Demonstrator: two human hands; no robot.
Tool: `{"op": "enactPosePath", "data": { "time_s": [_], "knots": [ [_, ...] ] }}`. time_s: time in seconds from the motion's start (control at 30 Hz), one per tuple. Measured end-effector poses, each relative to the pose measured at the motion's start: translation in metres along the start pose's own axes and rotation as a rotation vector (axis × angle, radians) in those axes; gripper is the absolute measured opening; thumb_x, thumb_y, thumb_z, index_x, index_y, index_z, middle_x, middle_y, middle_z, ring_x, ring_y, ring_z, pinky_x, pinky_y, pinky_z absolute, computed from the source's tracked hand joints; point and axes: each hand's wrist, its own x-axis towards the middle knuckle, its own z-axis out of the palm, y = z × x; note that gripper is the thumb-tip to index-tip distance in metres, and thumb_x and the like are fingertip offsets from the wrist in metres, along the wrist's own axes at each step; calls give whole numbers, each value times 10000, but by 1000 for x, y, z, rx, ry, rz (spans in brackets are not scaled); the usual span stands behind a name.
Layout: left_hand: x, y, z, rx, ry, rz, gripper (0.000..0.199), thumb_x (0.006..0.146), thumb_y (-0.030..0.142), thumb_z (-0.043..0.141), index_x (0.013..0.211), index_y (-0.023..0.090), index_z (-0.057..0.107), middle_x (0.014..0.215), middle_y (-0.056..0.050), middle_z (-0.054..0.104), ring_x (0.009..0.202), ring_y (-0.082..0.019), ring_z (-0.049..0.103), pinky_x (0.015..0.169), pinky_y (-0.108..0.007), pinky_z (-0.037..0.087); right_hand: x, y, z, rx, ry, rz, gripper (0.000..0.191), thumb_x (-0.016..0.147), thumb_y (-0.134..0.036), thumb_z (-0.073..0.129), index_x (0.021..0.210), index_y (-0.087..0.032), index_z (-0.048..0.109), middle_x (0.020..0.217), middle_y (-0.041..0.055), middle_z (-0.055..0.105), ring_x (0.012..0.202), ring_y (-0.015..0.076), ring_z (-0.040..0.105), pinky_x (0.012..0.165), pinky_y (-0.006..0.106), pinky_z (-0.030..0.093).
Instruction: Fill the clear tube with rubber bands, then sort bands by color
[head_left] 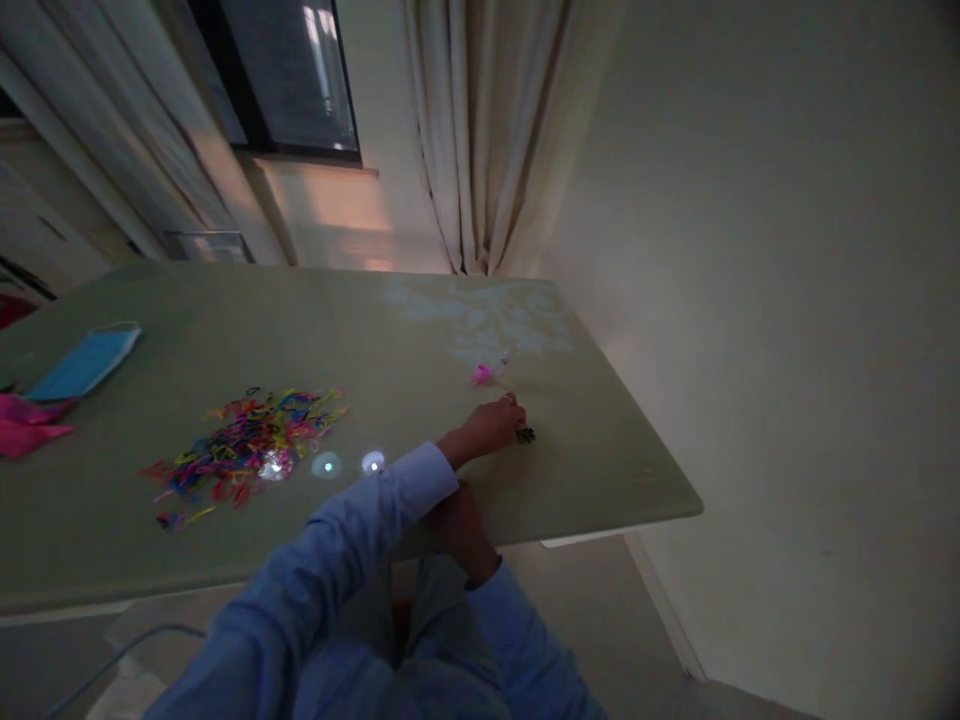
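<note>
My left hand (491, 424) reaches across to the right over the table, its fingers bent down beside a small dark clump (526, 436). Whether those fingertips hold anything is too small to tell. Under my left forearm, near the table's front edge, is my right hand (456, 515); its fingers are hidden by the sleeve. Just beyond my left hand lies a small pink bundle (481, 374), with a tiny pale item (505, 358) behind it. A spread pile of multicoloured small bands or loops (247, 440) lies to the left of my arms.
The green table (375, 340) ends at a wall on the right. On its left side are a blue face mask (88, 362) and a pink cloth or bag (28, 425). Curtains (487, 130) and a window stand behind. A cable (150, 632) hangs below at the left.
</note>
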Motion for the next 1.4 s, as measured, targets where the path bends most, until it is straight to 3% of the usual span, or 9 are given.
{"op": "enactPosePath", "data": {
  "time_s": [0.27, 0.5, 0.63, 0.7, 0.8, 0.9, 1.03, 1.2, 1.4],
  "knots": [
    [10, -12, 11, -6, -37, 0, 235, 915, 251, 524, 931, 161, 741, 1025, -127, 630, 870, -210, 638, 770, -306, 488, 2, 1, 2, -3, -13, 6, 170, 793, -123, 567, 820, -168, 729, 881, 104, 784, 804, 254, 737, 708, 290, 532],
    [-5, -13, -2, -79, 94, -25, 224, 912, 233, 546, 964, 169, 755, 1018, -99, 654, 892, -191, 626, 823, -293, 482, 0, -4, -2, 27, -68, -13, 157, 773, -112, 589, 823, -150, 733, 862, 116, 775, 749, 237, 718, 667, 280, 510],
    [-45, -19, -15, -320, 352, 10, 184, 895, 242, 590, 955, 164, 745, 912, -67, 668, 765, -142, 598, 768, -267, 476, -2, -7, -5, 120, -55, -73, 189, 820, -151, 557, 864, -166, 741, 888, 87, 769, 765, 220, 703, 698, 284, 504],
    [-78, -25, -19, -437, 472, -24, 210, 901, 296, 592, 987, 162, 728, 890, -52, 666, 696, -118, 566, 698, -243, 462, -2, -6, -5, 156, -29, -43, 187, 847, -194, 557, 855, -163, 741, 854, 85, 764, 745, 217, 695, 685, 287, 501],
    [-137, -41, -22, -532, 556, -149, 252, 906, 363, 581, 999, 173, 718, 826, -23, 660, 631, -102, 525, 608, -219, 418, -2, -6, -7, 240, 7, -27, 220, 886, -264, 544, 894, -168, 742, 869, 86, 764, 773, 215, 697, 704, 291, 508],
    [-193, -63, -18, -513, 666, -298, 248, 886, 375, 595, 948, 168, 718, 769, -12, 650, 608, -103, 513, 576, -219, 396, 0, -6, -12, 268, 7, -39, 234, 887, -324, 564, 898, -177, 746, 893, 84, 764, 791, 209, 693, 713, 287, 510],
    [-247, -89, -7, -415, 764, -368, 231, 880, 354, 580, 872, 167, 715, 721, -11, 640, 591, -109, 513, 578, -231, 393, 11, -10, -20, 263, -38, 24, 264, 871, -400, 598, 886, -185, 751, 880, 78, 760, 808, 210, 688, 726, 289, 511],
    [-267, -104, 3, -395, 762, -380, 231, 890, 344, 566, 828, 170, 705, 740, -28, 661, 683, -139, 582, 650, -252, 422, 46, -29, -16, 190, -59, 16, 303, 850, -421, 603, 912, -163, 749, 830, 69, 734, 746, 195, 650, 688, 284, 486],
    [-263, -103, 7, -412, 725, -362, 196, 883, 307, 578, 841, 168, 709, 740, -27, 659, 677, -137, 575, 671, -256, 423, 124, -72, 20, 81, -173, -171, 318, 831, -377, 579, 990, -146, 730, 631, -17, 601, 558, 126, 498, 561, 237, 391]
  ]
}}
